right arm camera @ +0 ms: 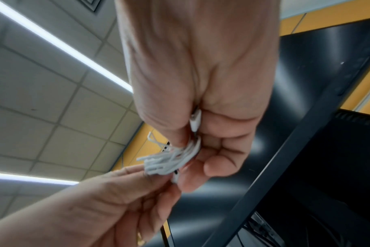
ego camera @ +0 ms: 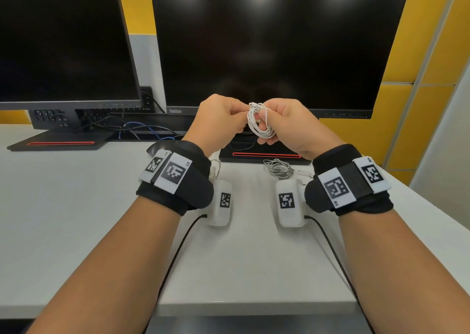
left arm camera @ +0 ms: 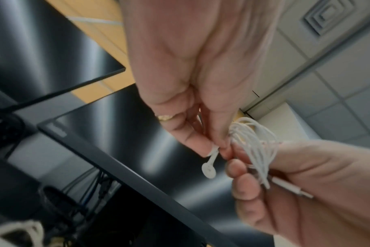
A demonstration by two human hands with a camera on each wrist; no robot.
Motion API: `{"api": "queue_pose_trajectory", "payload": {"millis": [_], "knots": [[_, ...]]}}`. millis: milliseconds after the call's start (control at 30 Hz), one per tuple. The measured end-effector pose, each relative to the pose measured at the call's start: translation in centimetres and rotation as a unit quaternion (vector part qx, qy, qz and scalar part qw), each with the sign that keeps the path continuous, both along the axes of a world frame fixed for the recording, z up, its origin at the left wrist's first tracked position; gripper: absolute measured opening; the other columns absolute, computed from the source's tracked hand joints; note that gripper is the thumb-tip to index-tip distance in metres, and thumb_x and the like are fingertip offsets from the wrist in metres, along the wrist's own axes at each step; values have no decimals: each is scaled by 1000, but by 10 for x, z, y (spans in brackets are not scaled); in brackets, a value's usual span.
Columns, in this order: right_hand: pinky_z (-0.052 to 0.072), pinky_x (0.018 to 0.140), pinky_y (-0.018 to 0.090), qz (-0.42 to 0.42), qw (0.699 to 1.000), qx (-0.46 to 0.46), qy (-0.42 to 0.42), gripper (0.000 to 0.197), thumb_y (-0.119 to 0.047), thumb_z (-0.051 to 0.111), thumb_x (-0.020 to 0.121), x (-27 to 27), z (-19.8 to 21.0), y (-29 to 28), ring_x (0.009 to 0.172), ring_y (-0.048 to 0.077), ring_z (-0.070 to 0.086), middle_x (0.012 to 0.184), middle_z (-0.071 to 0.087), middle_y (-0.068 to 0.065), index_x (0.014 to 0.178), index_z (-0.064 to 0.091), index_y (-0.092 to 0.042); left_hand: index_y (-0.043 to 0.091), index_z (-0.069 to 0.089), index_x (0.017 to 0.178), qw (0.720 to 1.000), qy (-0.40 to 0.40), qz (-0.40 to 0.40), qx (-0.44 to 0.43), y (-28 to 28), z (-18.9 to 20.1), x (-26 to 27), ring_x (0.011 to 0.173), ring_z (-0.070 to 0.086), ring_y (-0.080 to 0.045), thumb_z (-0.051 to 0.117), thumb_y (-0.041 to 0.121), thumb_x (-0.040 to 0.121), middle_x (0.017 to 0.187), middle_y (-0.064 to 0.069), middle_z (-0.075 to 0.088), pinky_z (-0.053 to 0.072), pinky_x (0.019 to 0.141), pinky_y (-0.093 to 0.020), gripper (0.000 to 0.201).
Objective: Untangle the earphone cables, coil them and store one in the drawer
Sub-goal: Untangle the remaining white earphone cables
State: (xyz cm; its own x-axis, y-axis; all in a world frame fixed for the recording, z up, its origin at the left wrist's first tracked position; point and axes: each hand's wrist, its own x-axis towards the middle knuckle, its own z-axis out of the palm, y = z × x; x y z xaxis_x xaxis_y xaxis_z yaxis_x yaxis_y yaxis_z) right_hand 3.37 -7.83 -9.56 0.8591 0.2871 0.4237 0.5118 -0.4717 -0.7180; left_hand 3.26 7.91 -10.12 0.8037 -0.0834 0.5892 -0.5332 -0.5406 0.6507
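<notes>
My right hand curls round the coiled white earphone cable, raised before the monitor, its plug across my palm. My left hand pinches the cable end, an earbud dangling below my fingertips. A grey coil lies on the desk.

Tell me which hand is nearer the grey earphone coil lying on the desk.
Right. The right hand is raised almost directly above the grey earphone coil; the left hand is up and off to its left. Both grip the white earphone coil.
</notes>
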Motion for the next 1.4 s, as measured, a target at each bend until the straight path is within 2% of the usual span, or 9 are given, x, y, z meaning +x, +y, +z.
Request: {"api": "queue_pose_trajectory", "payload": {"millis": [133, 200, 333, 467, 567, 767, 1067, 1200, 1400], "knots": [[56, 61, 20, -35, 997, -17, -66, 25, -26, 43, 105, 4, -3, 0, 68, 7, 69, 89, 69, 1, 109, 65, -15, 12, 73, 100, 985, 95, -76, -126, -8, 3, -5, 84, 71, -13, 59, 17, 96, 90, -4, 73, 58, 71, -20, 15], [54, 60, 17, -45, 995, -27, -81, 25, -26, 43, 105, 5, -4, -1, 72, 9, 70, 90, 69, 0, 110, 65, -15, 9, 71, 96, 966, 134, -99, -196, -11, 5, -9, 90, 72, -18, 57, 20, 97, 95, -10, 73, 59, 77, -26, 18], [51, 60, 11, -48, 994, -54, -85, 23, -26, 43, 105, 8, -6, 0, 75, 7, 69, 93, 68, -1, 113, 62, -17, 13, 73, 98, 987, 98, -85, -100, -8, 1, -10, 90, 70, -12, 63, 21, 93, 95, -3, 73, 58, 78, -22, 14], [56, 70, 21, -53, 993, -87, -66, 14, -31, 46, 103, 8, -8, 0, 82, 7, 67, 97, 65, -4, 112, 51, -22, 16, 71, 102, 991, 104, -47, -74, -5, 0, -4, 85, 69, -8, 66, 15, 91, 95, -1, 71, 57, 68, -18, 12], [57, 72, 26, -66, 991, -99, -65, 13, -32, 47, 102, 8, -8, 1, 85, 9, 66, 98, 63, -4, 112, 46, -24, 16, 70, 106, 990, 117, -50, -65, -6, 0, -5, 91, 69, -11, 64, 17, 92, 100, -3, 71, 58, 77, -23, 15], [46, 64, 16, -86, 985, -123, -82, 9, -25, 53, 100, 6, -6, 0, 78, 5, 55, 96, 58, -2, 107, 50, -21, 23, 72, 99, 988, 119, -80, -54, -8, -1, -10, 93, 68, -13, 71, 29, 85, 97, 0, 73, 57, 81, -25, 15], [47, 65, 17, -89, 985, -108, -102, 15, -30, 51, 101, 6, -8, 1, 80, 9, 60, 88, 64, -4, 105, 62, -19, 16, 70, 111, 995, 98, -35, -7, -7, -2, -3, 90, 68, -10, 65, 14, 91, 102, -3, 72, 57, 77, -23, 20], [56, 76, 28, -77, 992, -65, -72, 18, -28, 56, 99, 8, -9, 1, 85, 12, 65, 93, 69, 0, 108, 66, -17, 14, 70, 108, 995, 92, -25, -10, -6, -2, -2, 94, 67, -17, 63, 14, 92, 102, -6, 71, 57, 84, -32, 17], [61, 80, 37, -27, 997, 75, 5, 4, -17, 64, 94, 7, -7, 2, 87, 18, 73, 95, 73, 8, 96, 66, -15, 16, 67, 105, 985, 127, -67, -91, -5, -4, 0, 97, 67, -15, 57, 10, 96, 103, -5, 70, 57, 82, -25, 15]]}}
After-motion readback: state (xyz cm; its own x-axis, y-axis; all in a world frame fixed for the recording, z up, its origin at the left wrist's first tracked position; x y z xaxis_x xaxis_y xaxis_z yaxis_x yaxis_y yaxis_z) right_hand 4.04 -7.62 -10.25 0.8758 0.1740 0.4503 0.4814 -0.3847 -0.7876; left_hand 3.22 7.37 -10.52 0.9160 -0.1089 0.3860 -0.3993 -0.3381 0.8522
